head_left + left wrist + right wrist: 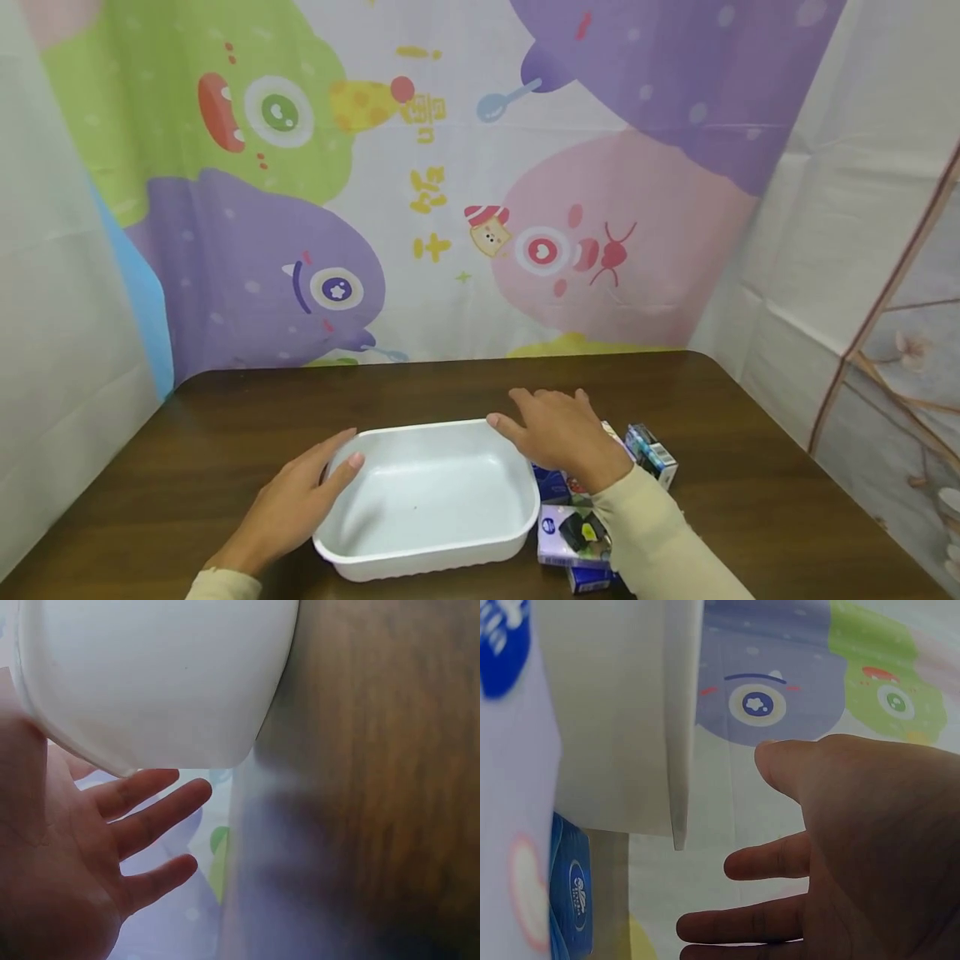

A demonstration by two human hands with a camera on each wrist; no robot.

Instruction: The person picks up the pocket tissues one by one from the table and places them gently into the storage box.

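A white, round-cornered rectangular tray (427, 504) stands on the table, its inside bare. My left hand (296, 496) is at the tray's left edge, with the thumb over the rim and the other fingers along the outside. In the left wrist view those fingers are straight and spread beside the tray wall (172, 682). Above the right rim is my right hand (558, 433), palm down, fingers extended. The right wrist view shows this hand (855, 825) apart from the tray's edge, with nothing held.
Right of the tray lie several small packs: a lilac one (555, 546), a dark blue one (551, 485), and a boxed one (652, 454) farther right. The right forearm partly hides them. A cartoon-printed cloth (450, 317) hangs behind the brown table (247, 400).
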